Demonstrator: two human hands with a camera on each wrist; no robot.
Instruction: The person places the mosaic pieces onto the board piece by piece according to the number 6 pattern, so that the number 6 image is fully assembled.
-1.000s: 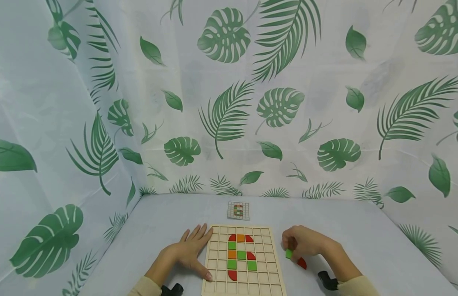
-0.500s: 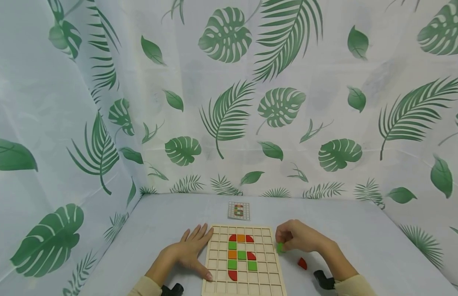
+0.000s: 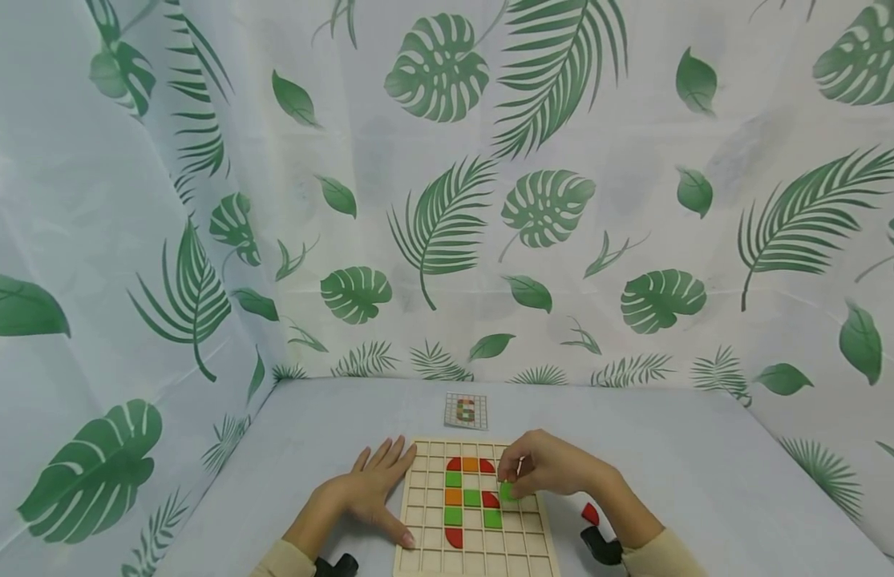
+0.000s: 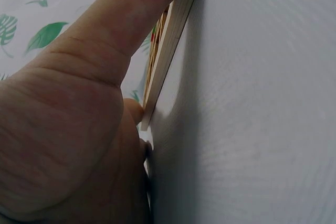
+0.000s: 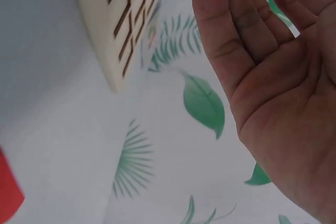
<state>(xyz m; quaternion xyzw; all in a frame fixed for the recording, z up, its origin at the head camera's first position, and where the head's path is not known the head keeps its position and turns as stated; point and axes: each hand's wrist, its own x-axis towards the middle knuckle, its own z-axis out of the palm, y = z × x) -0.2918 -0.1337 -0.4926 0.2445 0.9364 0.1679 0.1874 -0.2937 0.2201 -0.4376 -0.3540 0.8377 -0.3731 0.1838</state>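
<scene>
A wooden grid board (image 3: 425, 557) lies on the table, with red, orange and green tiles set in some of its squares. My left hand (image 3: 363, 490) rests at the board's left edge with its fingers spread and straight; in the left wrist view its thumb (image 4: 115, 19) touches the board's side. Over the right part of the board, my right hand (image 3: 551, 465) pinches a green square tile (image 3: 509, 491) between thumb and fingers. In the right wrist view the fingertips are cut off and the tile is out of sight.
A small card (image 3: 466, 411) printed with a coloured grid pattern lies behind the board. One loose red tile (image 3: 590, 514) with a rounded side lies on the table, right of the board. A leaf-patterned cloth (image 3: 447, 336) rises behind the table.
My right hand has taken the green tile off the table and carried it left, over the board. The red tile beside it stays behind. My left hand has not moved.
</scene>
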